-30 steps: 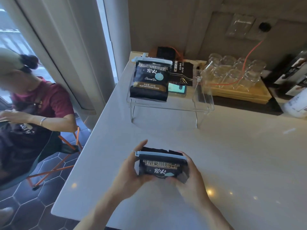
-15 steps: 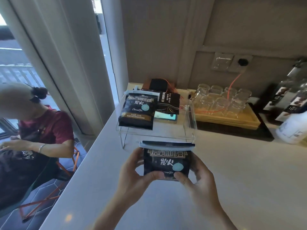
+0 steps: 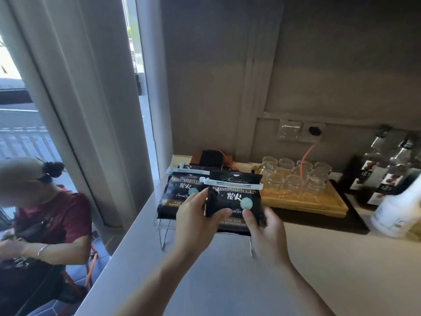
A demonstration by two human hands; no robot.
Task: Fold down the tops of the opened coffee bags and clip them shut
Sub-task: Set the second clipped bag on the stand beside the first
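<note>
The left hand [image 3: 196, 222] and right hand [image 3: 265, 233] grip a black coffee bag [image 3: 232, 199], its folded top held by a white clip [image 3: 231, 183], over the clear stand [image 3: 164, 226]. Just behind it on the stand sits another clipped bag [image 3: 180, 197]; glasses [image 3: 296, 179] fill a wooden tray [image 3: 319, 202] beside the stand on the surface [image 3: 239, 281].

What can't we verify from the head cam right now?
- Held coffee bag: lower corners hidden by left hand and right hand; whether it touches the clear stand can't be told.
- Rear coffee bag: right part hidden by the held bag.
- Small print on both bags: too blurred to read.
- Bottles: blurred, cut off by the right edge.
</note>
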